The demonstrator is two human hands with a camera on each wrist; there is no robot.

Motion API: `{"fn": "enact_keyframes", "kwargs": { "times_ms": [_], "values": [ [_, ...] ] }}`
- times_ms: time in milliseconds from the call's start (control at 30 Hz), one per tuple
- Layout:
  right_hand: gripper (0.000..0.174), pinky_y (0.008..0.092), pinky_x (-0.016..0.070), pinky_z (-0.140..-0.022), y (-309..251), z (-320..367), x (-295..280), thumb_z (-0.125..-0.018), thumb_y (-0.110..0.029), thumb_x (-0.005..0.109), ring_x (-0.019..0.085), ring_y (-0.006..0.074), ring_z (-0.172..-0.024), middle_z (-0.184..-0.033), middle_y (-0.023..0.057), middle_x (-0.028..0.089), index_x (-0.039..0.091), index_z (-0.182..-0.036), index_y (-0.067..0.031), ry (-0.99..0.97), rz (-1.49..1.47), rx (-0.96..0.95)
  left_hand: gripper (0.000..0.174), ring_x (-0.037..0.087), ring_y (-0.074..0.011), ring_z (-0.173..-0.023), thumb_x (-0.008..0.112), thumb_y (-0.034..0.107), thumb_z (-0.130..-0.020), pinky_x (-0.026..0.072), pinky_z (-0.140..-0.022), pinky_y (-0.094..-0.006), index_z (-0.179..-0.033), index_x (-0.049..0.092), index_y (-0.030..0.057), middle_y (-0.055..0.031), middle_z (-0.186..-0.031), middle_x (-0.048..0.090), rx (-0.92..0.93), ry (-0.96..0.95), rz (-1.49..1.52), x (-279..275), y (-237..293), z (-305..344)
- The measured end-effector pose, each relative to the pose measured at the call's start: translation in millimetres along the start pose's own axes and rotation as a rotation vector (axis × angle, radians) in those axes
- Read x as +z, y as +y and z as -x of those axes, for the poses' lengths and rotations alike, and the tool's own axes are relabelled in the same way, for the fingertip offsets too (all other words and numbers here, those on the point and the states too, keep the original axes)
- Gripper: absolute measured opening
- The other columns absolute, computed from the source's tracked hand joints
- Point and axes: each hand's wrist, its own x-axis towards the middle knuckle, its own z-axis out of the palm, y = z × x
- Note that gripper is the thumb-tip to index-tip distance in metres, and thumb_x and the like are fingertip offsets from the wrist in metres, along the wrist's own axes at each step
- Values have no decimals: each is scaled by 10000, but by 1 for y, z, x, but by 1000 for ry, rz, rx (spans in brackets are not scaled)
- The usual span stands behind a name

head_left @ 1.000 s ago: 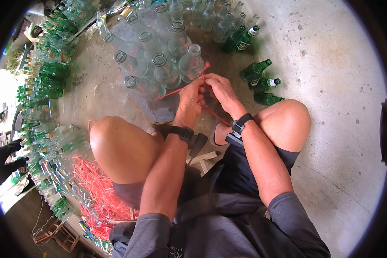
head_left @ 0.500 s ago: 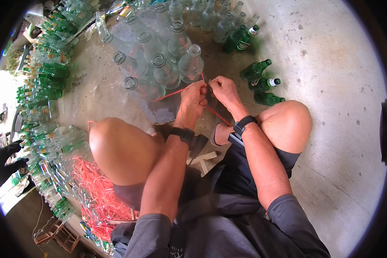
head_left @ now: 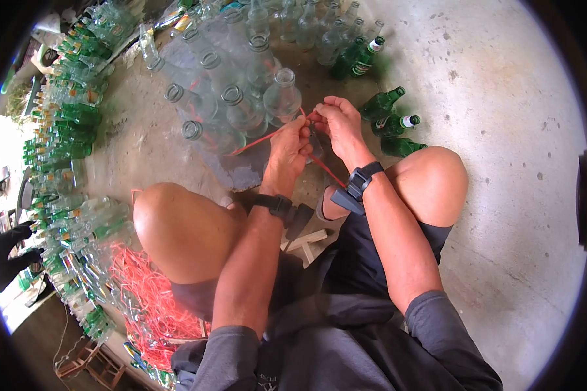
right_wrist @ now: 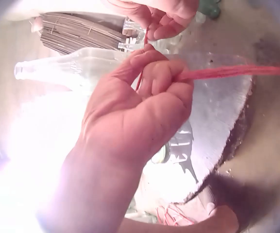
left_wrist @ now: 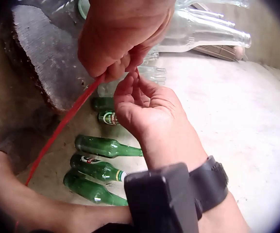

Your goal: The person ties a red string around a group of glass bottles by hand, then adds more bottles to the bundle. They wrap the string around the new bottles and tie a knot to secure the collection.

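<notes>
Red string (head_left: 257,141) runs from low around a group of clear glass bottles (head_left: 244,115) to the left hand (head_left: 287,148), whose curled fingers grip it. Close on its right, the right hand (head_left: 340,129) pinches a short red strand between thumb and fingers. In the left wrist view, the left hand (left_wrist: 123,36) has red string (left_wrist: 67,119) leaving its fist, and the right hand (left_wrist: 154,109) faces it from below. Taut string also shows in the right wrist view between the left hand (right_wrist: 137,104) and the right hand (right_wrist: 166,19). More string slants down toward a foot.
The bottles stand on a grey slab (head_left: 238,177). Green bottles (head_left: 381,104) stand right of the hands. Tangled red string (head_left: 153,300) lies at lower left, beside rows of bottles (head_left: 75,124). Bent knees (head_left: 432,186) flank the arms.
The right hand has drawn back from the left and turned, rising slightly over the last half second with the strand in its fingers. The left hand keeps its grip. The head view has shifted slightly.
</notes>
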Motion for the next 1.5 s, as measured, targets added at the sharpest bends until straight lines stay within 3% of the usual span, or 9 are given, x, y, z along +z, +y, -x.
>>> {"fn": "enact_keyframes", "kwargs": {
  "times_ms": [267,467,533,667,867,933,1033,1233,1500],
  "values": [
    [190,328,600,-731,-10,-27,15,-938,16,685,702,193,-815,-974,96,691,622,-1115,-14,-72,-67,1,159,370,-67,-550,688,164,-1000,297,-506,-256,-1056,657,18,6,-778,555,22,-26,13,0,-2,2],
    [174,370,603,-734,-8,-33,32,-929,53,645,685,213,-772,-928,91,655,606,-1084,-15,-53,-205,94,133,370,-67,-541,683,157,-1003,300,-504,-257,-1033,668,29,8,-770,556,50,11,-5,-5,-3,6],
    [207,356,584,-643,-6,-37,35,-902,57,620,677,211,-747,-928,113,649,603,-1102,2,-5,-300,111,130,371,-69,-540,680,159,-1005,300,-503,-257,-1029,671,32,10,-763,554,50,29,2,-4,-3,8],
    [226,348,568,-624,1,-47,40,-923,51,590,653,203,-726,-927,117,637,585,-1143,-1,-35,-353,171,136,373,-68,-542,680,169,-1006,304,-507,-254,-1019,678,34,22,-747,549,69,57,-15,-12,-4,3],
    [250,301,412,-511,13,-57,47,-955,29,554,511,149,-583,-880,88,593,566,-1201,-17,-23,-566,280,131,420,-67,-543,669,142,-996,317,-483,-252,-1034,685,18,15,-749,560,63,100,-43,-9,-2,6],
    [227,278,339,-477,11,-56,50,-947,21,555,459,116,-554,-858,68,583,588,-1167,-28,-24,-510,250,124,419,-63,-543,672,141,-993,311,-481,-249,-1017,691,21,22,-739,557,64,102,-66,-9,0,8],
    [185,261,327,-462,7,-54,58,-929,14,559,445,89,-543,-823,53,583,626,-1095,-35,-35,-372,152,107,414,-55,-539,682,135,-980,296,-474,-244,-982,700,30,37,-717,550,59,117,-69,-9,0,6],
    [126,266,345,-468,15,-62,70,-909,-7,589,465,72,-539,-694,2,575,700,-963,-32,-35,-210,-47,66,375,-52,-497,716,108,-934,253,-446,-246,-935,700,44,59,-665,517,66,139,0,-12,0,4],
    [149,259,370,-510,26,-74,73,-904,-11,595,494,63,-574,-694,-17,604,744,-916,-10,-69,-195,-192,73,333,-49,-466,731,101,-917,222,-442,-255,-897,695,40,76,-610,468,98,158,4,-8,0,8]
  ]
}}
